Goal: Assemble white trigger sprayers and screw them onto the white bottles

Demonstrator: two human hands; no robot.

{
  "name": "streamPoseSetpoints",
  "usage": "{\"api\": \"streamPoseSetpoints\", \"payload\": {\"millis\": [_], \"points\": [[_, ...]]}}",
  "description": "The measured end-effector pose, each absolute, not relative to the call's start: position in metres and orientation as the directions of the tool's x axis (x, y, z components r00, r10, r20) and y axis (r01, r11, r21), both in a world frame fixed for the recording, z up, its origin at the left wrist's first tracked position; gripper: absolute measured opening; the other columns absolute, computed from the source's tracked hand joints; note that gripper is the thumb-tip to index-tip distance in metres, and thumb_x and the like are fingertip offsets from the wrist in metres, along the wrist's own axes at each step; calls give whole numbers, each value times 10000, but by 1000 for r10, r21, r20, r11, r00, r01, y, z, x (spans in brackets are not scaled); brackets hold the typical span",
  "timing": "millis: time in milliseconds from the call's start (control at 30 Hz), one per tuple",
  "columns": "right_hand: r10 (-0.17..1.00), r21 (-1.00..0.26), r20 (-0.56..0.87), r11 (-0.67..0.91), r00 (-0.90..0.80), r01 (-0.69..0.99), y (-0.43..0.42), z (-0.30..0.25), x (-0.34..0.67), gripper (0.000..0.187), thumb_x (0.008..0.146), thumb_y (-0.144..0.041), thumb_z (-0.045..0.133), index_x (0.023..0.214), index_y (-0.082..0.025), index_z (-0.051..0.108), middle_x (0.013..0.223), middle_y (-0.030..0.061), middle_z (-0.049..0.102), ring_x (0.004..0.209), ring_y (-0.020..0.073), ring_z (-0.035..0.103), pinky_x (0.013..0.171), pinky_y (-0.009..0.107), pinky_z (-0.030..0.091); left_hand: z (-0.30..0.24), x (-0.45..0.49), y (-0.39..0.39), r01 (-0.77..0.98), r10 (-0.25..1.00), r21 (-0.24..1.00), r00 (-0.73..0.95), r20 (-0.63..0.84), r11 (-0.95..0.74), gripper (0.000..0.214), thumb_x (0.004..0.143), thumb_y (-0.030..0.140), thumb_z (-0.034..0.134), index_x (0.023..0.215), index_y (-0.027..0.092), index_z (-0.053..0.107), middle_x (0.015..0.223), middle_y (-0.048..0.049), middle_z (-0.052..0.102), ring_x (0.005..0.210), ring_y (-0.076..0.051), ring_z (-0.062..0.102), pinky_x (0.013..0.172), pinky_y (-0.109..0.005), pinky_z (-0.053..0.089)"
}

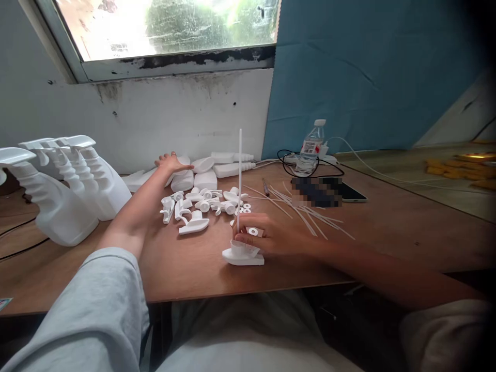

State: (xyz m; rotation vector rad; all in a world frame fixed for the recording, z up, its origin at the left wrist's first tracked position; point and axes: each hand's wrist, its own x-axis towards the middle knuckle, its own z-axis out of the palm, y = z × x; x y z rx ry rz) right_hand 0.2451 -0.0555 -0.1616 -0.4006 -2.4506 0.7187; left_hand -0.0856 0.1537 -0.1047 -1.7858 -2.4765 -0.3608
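Observation:
At the front of the table, a white trigger spray head (pixel 243 257) lies top-down on the wood. A thin white dip tube (pixel 240 170) rises straight up from its collar. My right hand (pixel 261 233) is closed around the tube's base and the collar, its fingertips partly hidden. My left hand (pixel 172 164) stretches to the back with fingers spread, over a pile of white bottles (pixel 205 181) lying on their sides. Whether it touches one I cannot tell. Between my hands lie several loose spray heads (pixel 195 223) and small white washers (pixel 247 208).
Assembled spray bottles (pixel 65 206) stand at the left. On the right are loose tubes (pixel 306 214), a small pointed tool (pixel 265 187), a phone-like device (pixel 351 191), a black cable (pixel 284 163) and a clear water bottle (pixel 311 147). A wall with a window (pixel 170 31) closes the back.

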Motion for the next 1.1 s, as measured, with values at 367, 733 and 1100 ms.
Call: {"api": "streamPoseSetpoints", "payload": {"millis": [367, 733, 1100], "points": [[513, -689, 188, 677, -837, 261, -51, -163, 246, 329, 828, -378, 716, 1061, -156, 651, 879, 16, 623, 770, 122, 554, 702, 224, 436, -103, -98, 119, 969, 808, 219, -217, 548, 112, 1108, 576, 530, 758, 1499, 131, 293, 1495, -209, 367, 1383, -429, 311, 1127, -524, 310], [807, -914, 60, 281, -587, 294, -17, -138, 267, 311, 627, -357, 733, 835, -129, 696, 716, 3, 627, 600, 100, 509, 537, 219, 315, -113, -104, 100, 966, 683, -9, 189, 706, -258, 939, 663, 209, 631, 1514, 117, 246, 1555, -187, 310, 1460, -386, 216, 1199, -556, 139], [760, -871, 70, 362, -646, 332, -19, -141, 265, 284, 660, -350, 712, 833, -125, 721, 678, -6, 573, 569, 78, 430, 530, 229, 258, -109, -113, 95, 935, 622, -24, 254, 741, -353, 812, 773, 185, 632, 1457, 85, 206, 1573, -160, 266, 1521, -311, 49, 1202, -611, 140]]}}
